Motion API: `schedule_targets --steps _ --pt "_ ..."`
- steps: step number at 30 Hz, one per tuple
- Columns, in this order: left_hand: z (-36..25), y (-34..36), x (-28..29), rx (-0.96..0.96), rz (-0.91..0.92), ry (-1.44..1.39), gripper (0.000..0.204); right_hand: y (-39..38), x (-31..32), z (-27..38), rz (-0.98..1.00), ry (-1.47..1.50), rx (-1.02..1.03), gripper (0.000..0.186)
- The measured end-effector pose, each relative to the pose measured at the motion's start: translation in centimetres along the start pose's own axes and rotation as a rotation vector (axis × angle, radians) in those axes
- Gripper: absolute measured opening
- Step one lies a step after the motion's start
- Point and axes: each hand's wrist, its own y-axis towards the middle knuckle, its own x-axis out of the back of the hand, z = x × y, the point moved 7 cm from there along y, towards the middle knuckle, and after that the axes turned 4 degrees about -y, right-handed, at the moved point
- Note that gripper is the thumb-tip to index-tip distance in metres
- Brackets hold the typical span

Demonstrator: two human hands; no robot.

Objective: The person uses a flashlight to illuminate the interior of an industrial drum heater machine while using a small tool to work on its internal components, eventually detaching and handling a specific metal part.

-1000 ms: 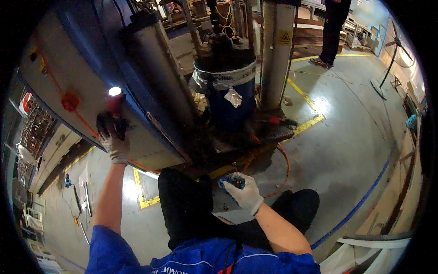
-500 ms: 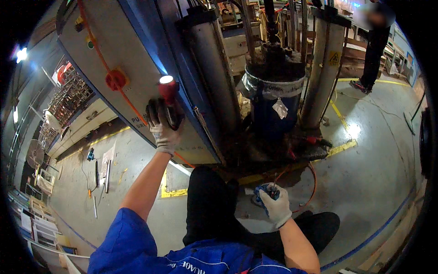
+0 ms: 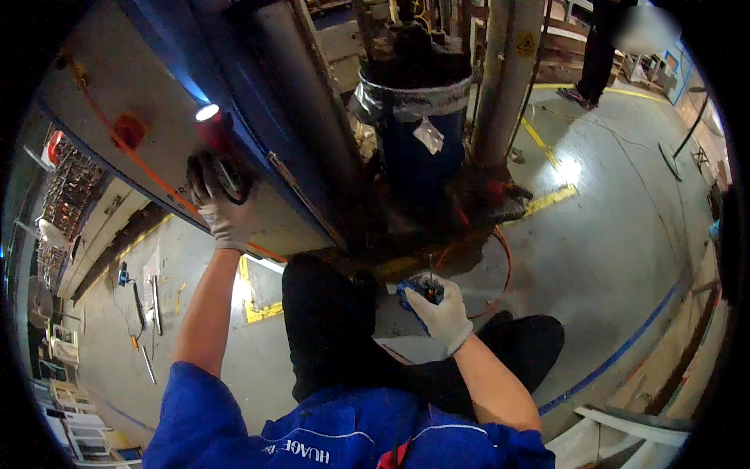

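My left hand, in a dark-fingered, pale work glove, grips a lit flashlight with a red head and a black loop handle. It is held up close to the grey cabinet, its beam falling along the blue column. Down by my knees, my right hand, also gloved, is closed round a blue-and-black hand tool; a thin rod stands up near its top. The exact kind of tool cannot be made out. Ahead stands a dark blue drum with a clear plastic liner folded over its rim.
An orange hose loops on the floor right of the drum. A blue corded tool and metal bars lie on the floor at left. Another person stands at far right. A white frame is at lower right.
My view has shifted, so the machine sits further left and higher. The flashlight stays in my left hand. My right hand has turned the tool, and the thin rod now shows pointing up.
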Motion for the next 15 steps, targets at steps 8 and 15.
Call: schedule_targets --steps 8,15 --pt "-6.7 -4.1 3.4 -0.245 0.073 -0.235 0.082 0.2 1.0 -0.5 -0.030 0.062 -0.035 0.018" --pt "-16.7 -13.7 -5.9 0.028 1.335 -0.586 0.057 1.4 6.9 -0.1 -0.126 0.445 -0.367 0.029"
